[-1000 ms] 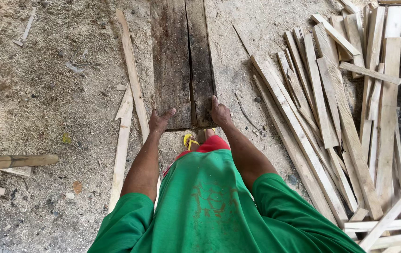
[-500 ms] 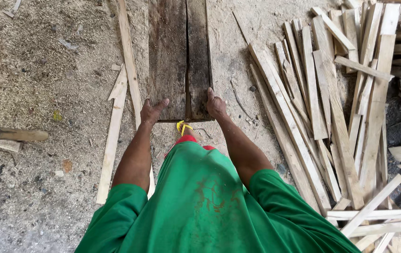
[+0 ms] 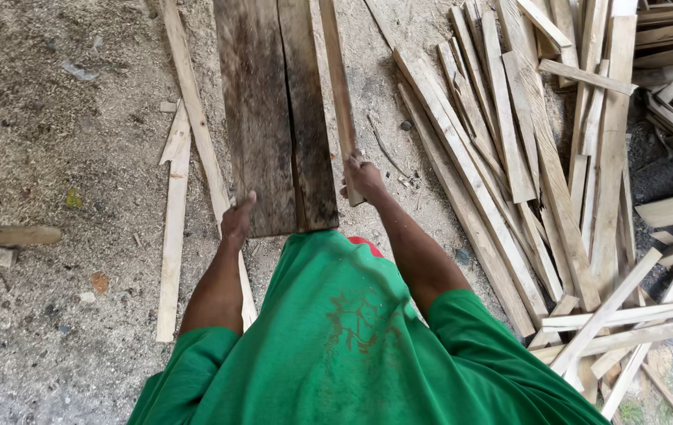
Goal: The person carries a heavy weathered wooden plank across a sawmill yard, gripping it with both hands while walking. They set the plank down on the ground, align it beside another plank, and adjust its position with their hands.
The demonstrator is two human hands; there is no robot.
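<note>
The left hand (image 3: 237, 220) grips the near left corner of a wide dark board (image 3: 273, 118). The board is split down its length and reaches away over the sandy floor (image 3: 45, 149). The right hand (image 3: 364, 179) is closed on a thin strip (image 3: 338, 86) beside the board's right edge. Pale slats (image 3: 525, 157) lie piled to the right.
</note>
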